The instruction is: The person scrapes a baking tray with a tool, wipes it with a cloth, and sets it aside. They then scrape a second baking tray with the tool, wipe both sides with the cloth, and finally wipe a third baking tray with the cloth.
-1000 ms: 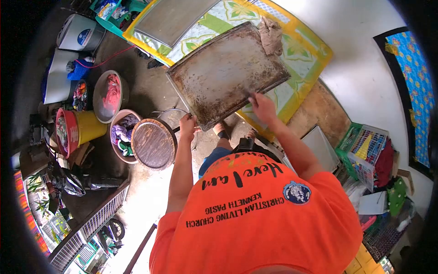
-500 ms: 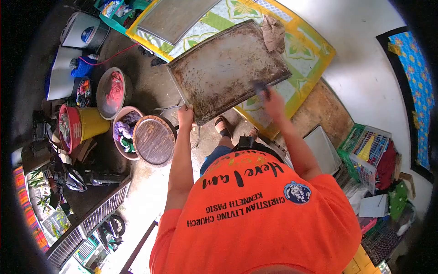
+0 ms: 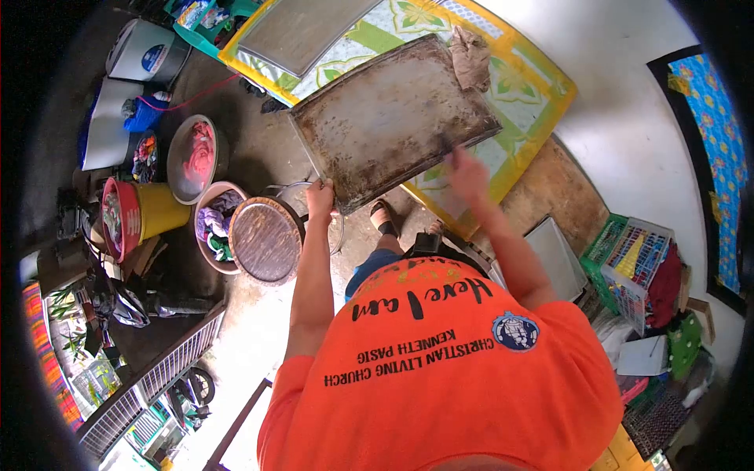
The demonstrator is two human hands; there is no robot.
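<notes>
A large, stained, rusty metal baking tray [image 3: 385, 118] lies slanted, its far part over the table with the patterned cover [image 3: 518, 125]. My left hand [image 3: 320, 199] is closed on the tray's near left corner. At the near right edge, my right hand [image 3: 469, 179] is closed around a small dark hand tool [image 3: 450, 157], blurred by motion; its exact kind cannot be made out. The tool is at the tray's surface near that edge. A crumpled brown cloth [image 3: 470, 59] rests at the tray's far right corner.
Another flat tray [image 3: 302, 31] lies at the table's far left. Left of me stand a round wooden stool [image 3: 267, 240], a tub of clothes [image 3: 206, 235], a grey basin [image 3: 177, 169] and a yellow bucket [image 3: 165, 210]. Plastic crates [image 3: 636, 251] are stacked on the right beside the white wall.
My right hand and the dark tool have shifted slightly at the tray's near right edge, both blurred. My left hand and the tray stay nearly in place.
</notes>
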